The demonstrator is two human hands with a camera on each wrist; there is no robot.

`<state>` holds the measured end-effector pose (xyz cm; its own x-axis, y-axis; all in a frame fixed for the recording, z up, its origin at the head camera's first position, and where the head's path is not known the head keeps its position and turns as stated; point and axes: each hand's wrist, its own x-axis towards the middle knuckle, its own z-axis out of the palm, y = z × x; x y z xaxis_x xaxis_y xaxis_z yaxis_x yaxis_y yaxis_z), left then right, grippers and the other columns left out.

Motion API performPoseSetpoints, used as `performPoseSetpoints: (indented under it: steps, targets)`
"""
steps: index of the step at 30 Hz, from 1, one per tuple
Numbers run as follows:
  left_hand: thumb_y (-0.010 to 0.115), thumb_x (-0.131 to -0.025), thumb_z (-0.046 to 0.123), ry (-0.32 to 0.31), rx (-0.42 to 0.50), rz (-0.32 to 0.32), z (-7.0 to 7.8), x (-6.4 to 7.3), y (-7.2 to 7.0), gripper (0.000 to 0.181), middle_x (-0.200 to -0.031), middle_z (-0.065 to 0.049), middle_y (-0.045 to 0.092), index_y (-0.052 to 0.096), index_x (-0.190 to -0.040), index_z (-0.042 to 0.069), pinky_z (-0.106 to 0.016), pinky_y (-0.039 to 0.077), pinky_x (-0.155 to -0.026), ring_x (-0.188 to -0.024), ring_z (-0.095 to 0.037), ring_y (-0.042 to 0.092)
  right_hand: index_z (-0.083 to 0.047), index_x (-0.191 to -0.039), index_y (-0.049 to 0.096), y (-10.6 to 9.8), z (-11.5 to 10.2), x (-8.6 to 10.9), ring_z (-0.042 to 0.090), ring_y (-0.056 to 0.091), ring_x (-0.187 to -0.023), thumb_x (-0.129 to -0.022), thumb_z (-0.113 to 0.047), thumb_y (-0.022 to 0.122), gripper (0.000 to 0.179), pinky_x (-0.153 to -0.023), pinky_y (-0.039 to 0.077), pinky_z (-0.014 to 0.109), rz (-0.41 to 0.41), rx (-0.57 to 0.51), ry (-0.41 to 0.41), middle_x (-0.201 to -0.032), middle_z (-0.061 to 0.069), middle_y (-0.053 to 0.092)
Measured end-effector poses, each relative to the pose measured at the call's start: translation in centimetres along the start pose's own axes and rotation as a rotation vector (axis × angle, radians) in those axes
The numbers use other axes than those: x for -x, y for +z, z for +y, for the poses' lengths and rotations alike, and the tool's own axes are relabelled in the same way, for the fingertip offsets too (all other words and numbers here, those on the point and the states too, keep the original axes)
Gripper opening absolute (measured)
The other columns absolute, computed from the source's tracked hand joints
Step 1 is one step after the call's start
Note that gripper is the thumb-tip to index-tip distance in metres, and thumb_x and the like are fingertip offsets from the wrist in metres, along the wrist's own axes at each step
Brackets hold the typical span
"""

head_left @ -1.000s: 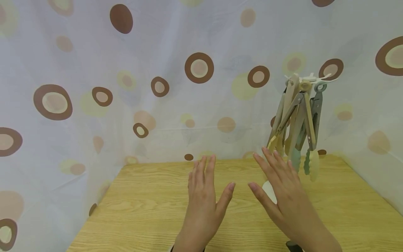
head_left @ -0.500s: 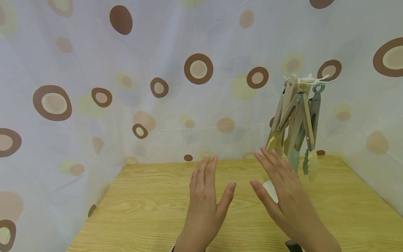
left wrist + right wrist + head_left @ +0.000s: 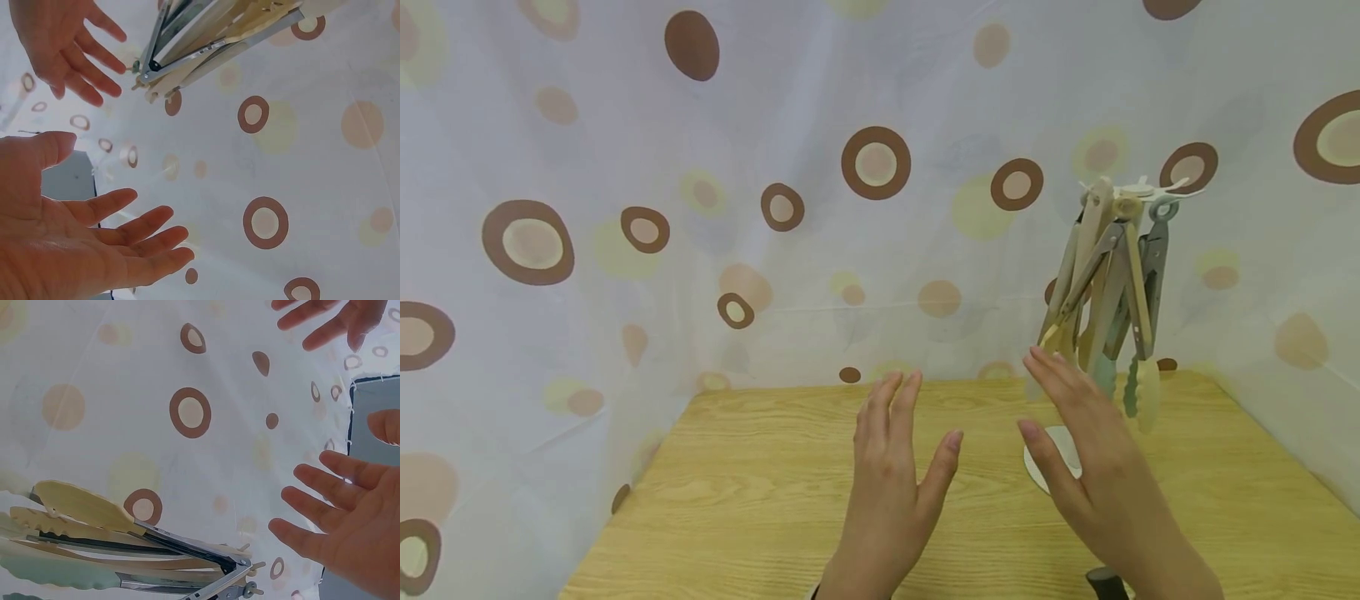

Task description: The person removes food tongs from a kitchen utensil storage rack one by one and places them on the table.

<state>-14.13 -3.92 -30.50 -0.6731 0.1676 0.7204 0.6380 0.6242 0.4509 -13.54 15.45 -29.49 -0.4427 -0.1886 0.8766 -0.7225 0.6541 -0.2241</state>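
Note:
My left hand [image 3: 891, 483] hovers over the table with fingers straight and thumb spread, holding nothing. To its right, my right hand [image 3: 1108, 479] is held up the same way, also with nothing in it. Behind the right hand stands a white rack [image 3: 1138, 190] with several tongs [image 3: 1097, 267] hanging from its hooks. The rack's round white base [image 3: 1052, 467] is partly hidden by that hand. In the right wrist view, tongs with a yellow tip [image 3: 84, 503] and a pale green tip [image 3: 59, 565] show clearly. Neither hand appears to touch the tongs.
The wood-grain table [image 3: 752, 492] reaches back to a white curtain [image 3: 820, 100] with brown and yellow spots. A black rounded end of something [image 3: 1107, 582] shows below my right wrist; the rest of it is out of view.
My right hand has shifted slightly to the right, so more of the white base shows. The left hand has moved only a little right. The rack and tongs stay put.

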Motion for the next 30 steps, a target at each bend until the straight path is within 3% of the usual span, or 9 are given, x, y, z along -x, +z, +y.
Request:
performPoseSetpoints:
  steps: [18, 30]
  targets:
    - [0.051, -0.100, 0.037, 0.030, -0.007, -0.013, 0.2, 0.0, 0.1, 0.055, -0.144, -0.012, 0.035, 0.038, -0.144, 0.006, -0.056, 0.033, -0.104, -0.136, -0.030, 0.031, 0.008, -0.135, 0.048, -1.2, 0.6, -1.8, 0.024, 0.041, -0.134, -0.104, -0.040, 0.040, 0.058, -0.111, 0.026, 0.027, 0.075, -0.032, -0.100, -0.140, 0.019, 0.048]
    - [0.052, -0.100, 0.035, 0.035, 0.005, 0.000, 0.2, 0.1, 0.1, 0.054, -0.143, -0.011, 0.036, 0.038, -0.144, 0.006, -0.054, 0.033, -0.105, -0.135, -0.030, 0.032, 0.013, -0.123, 0.055, -2.7, 0.8, -4.0, 0.020, 0.048, -0.127, -0.103, -0.036, 0.043, 0.054, -0.106, 0.033, 0.023, 0.225, -0.027, -0.206, -0.126, 0.029, 0.055]
